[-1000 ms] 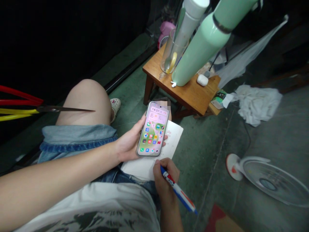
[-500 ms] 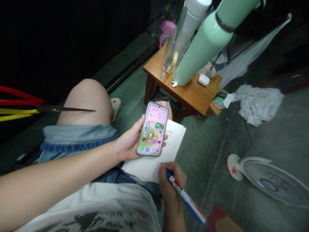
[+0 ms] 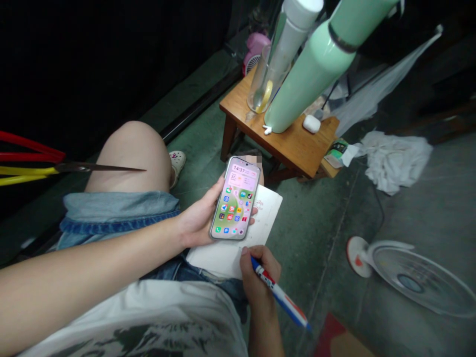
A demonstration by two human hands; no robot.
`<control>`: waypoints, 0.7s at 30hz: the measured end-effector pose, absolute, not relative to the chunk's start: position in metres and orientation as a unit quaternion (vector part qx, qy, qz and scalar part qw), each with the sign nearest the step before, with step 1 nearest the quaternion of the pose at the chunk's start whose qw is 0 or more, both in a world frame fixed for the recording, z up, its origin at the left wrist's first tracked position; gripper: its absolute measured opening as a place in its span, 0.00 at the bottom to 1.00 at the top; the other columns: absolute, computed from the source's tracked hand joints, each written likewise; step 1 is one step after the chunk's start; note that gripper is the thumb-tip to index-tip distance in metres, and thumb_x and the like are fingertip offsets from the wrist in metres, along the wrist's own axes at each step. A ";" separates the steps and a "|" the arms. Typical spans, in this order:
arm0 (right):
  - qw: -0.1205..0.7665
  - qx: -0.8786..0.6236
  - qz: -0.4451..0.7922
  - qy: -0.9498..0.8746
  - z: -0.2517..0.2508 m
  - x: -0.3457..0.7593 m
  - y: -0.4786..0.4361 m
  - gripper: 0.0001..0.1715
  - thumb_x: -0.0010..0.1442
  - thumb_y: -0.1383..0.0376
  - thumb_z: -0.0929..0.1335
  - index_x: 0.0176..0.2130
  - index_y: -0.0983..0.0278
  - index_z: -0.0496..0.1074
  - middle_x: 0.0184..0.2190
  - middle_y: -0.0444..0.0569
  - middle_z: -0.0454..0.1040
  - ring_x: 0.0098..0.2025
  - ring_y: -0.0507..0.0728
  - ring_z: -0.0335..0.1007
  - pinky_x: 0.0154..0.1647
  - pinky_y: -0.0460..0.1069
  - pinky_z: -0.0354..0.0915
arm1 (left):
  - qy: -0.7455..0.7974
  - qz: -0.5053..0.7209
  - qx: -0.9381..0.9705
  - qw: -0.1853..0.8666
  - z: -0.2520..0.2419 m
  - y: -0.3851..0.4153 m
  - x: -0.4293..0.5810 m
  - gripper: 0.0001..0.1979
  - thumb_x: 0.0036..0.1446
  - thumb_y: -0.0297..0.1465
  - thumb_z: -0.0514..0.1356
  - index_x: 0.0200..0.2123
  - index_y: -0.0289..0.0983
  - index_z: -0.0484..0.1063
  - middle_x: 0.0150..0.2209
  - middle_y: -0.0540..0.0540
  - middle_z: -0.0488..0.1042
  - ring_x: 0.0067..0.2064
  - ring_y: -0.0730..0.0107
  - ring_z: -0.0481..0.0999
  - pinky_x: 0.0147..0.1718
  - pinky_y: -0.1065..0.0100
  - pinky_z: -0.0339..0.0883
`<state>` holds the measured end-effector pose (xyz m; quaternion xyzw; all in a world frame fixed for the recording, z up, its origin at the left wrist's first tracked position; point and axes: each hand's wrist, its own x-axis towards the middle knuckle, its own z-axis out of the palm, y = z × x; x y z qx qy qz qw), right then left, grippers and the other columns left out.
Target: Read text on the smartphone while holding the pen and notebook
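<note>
Left hand [image 3: 199, 218] clamped round smartphone [image 3: 235, 198], screen turned up toward head camera, so clock reading 14:37 shows. Phone held low over white notepad [image 3: 238, 253], apparently to keep both in one glance; pad lies on lap, over denim shorts [image 3: 115, 213]. Faint writing near pad's top edge, unreadable. Right hand [image 3: 258, 277] closed on red-white marker pen [image 3: 280, 295], fingers at pad's lower edge; no brand legible. At 1 o'clock, low wooden stool [image 3: 293, 148] bears mint-green insulated bottle [image 3: 308, 84], white earbud case [image 3: 311, 124].
</note>
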<state>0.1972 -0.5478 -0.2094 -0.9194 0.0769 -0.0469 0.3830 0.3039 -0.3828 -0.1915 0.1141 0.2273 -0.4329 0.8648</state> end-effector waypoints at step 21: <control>0.386 -0.915 -0.043 0.108 -0.211 0.197 -0.548 0.14 0.52 0.60 0.67 0.20 0.63 0.64 0.16 0.39 0.66 0.18 0.46 0.59 0.21 0.43 0.58 | 0.214 -0.449 0.134 0.857 -0.195 -0.383 0.303 0.35 0.59 0.53 0.42 0.59 0.36 0.62 0.45 0.36 0.77 0.44 0.54 0.78 0.47 0.54 0.67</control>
